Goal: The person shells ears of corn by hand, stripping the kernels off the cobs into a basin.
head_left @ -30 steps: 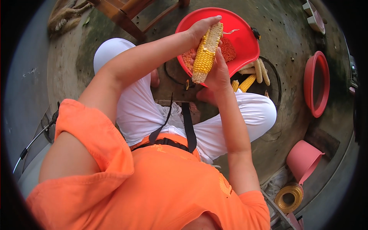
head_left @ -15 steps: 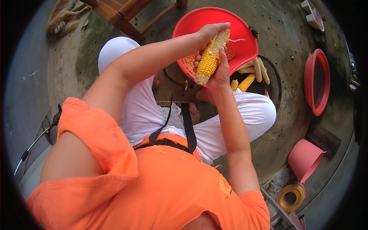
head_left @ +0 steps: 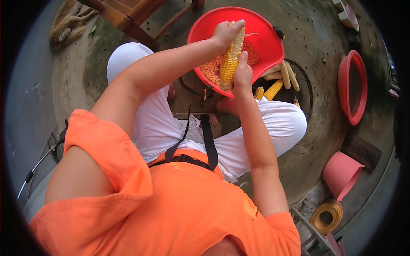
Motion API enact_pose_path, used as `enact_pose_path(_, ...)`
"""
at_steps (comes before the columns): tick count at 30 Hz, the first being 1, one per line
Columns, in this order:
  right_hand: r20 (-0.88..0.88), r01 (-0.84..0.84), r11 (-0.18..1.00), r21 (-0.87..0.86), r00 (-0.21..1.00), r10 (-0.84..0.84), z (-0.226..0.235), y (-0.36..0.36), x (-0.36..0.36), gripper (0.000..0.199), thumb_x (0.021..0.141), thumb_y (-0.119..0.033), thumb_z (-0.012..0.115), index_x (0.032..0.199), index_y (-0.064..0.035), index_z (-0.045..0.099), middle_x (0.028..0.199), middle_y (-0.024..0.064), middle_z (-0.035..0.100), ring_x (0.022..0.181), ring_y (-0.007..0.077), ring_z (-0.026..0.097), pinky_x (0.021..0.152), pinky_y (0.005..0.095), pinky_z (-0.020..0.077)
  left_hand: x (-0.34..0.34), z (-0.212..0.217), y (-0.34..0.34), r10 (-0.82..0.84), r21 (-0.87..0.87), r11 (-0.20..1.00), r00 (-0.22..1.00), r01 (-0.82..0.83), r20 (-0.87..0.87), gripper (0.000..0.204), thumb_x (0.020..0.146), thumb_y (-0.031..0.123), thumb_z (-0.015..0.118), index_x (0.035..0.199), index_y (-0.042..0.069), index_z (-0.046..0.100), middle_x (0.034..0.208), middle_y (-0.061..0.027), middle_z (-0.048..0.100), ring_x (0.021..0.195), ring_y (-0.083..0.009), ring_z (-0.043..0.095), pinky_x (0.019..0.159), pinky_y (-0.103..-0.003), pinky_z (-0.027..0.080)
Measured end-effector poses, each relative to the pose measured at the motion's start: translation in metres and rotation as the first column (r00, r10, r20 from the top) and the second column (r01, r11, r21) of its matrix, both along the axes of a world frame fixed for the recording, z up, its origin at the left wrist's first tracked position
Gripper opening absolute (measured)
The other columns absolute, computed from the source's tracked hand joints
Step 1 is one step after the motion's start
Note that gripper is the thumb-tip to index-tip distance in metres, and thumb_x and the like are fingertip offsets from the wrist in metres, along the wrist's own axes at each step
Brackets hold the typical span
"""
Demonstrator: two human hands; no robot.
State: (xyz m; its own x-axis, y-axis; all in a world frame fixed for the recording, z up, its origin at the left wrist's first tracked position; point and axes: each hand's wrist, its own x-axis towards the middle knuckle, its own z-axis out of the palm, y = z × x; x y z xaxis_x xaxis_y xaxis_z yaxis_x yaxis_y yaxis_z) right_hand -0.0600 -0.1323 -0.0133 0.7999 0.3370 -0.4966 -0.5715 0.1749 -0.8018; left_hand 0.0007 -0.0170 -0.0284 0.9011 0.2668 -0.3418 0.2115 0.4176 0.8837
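Note:
Over a red basin [head_left: 269, 48], I hold a partly shelled ear of corn [head_left: 229, 68] between both hands. Its upper part is bare pale cob, while yellow kernels cover the lower part. My left hand [head_left: 226, 34] is closed round the upper end, thumb pointing outward. Lower down, my right hand [head_left: 242, 77] grips the ear's right side with the thumb raised along it; some of its fingers are hidden. Loose orange kernels [head_left: 209, 71] lie in the basin beneath.
Stripped cobs [head_left: 291, 77] and unshelled ears of corn [head_left: 273, 90] lie right of the basin. A wooden chair [head_left: 132, 19] stands at the far left, near an animal's furry legs [head_left: 68, 30]. To the right are a red tub [head_left: 343, 87] and a pink bucket [head_left: 339, 173].
The ear has turned more upright and shifted slightly left, with both hands moving along. My right hand's fingers show less now. The whole view has shifted a little.

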Motion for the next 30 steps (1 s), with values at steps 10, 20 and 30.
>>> enact_pose_path(10, 0.171, 0.082, 0.985, -0.153, 0.984, -0.055, -0.023, 0.001, 0.007, 0.043, 0.094, -0.033, 0.034, 0.092, 0.0042, 0.056, 0.074, 0.0064, 0.058, 0.063, 0.0126, 0.053, 0.058, 0.0274, 0.0428, -0.007, 0.003, -0.001, 0.052, 0.061, 0.997, 0.997, -0.048, -0.062, 0.031, 0.082, 0.032, 0.058, 0.075, 0.002, 0.055, 0.066, -0.0065, 0.056, 0.056, -0.0155, 0.054, 0.053, -0.031, 0.044)
enact_pose_path(20, -0.057, -0.175, 0.915, 0.362, 0.976, 0.209, 0.003, -0.009, 0.009, 0.036, 0.09, -0.029, 0.045, 0.112, -0.0008, 0.045, 0.092, 0.0144, 0.059, 0.075, 0.0225, 0.061, 0.066, 0.036, 0.0523, -0.004, 0.018, 0.01, -0.177, -0.346, 0.932, 0.971, 0.113, -0.16, 0.034, 0.082, 0.035, 0.056, 0.085, 0.001, 0.053, 0.071, -0.0089, 0.055, 0.058, -0.0189, 0.056, 0.056, -0.032, 0.047)
enact_pose_path(30, -0.152, -0.021, 0.912, 0.41, 0.984, 0.091, 0.012, 0.002, 0.002, 0.037, 0.091, -0.033, 0.042, 0.109, -0.0007, 0.047, 0.086, 0.0096, 0.059, 0.067, 0.0192, 0.06, 0.058, 0.0307, 0.0523, -0.005, 0.011, 0.01, -0.063, -0.159, 0.986, 0.998, 0.058, -0.026, 0.032, 0.083, 0.035, 0.056, 0.089, 0.004, 0.051, 0.067, -0.0088, 0.054, 0.053, -0.021, 0.056, 0.047, -0.032, 0.048)
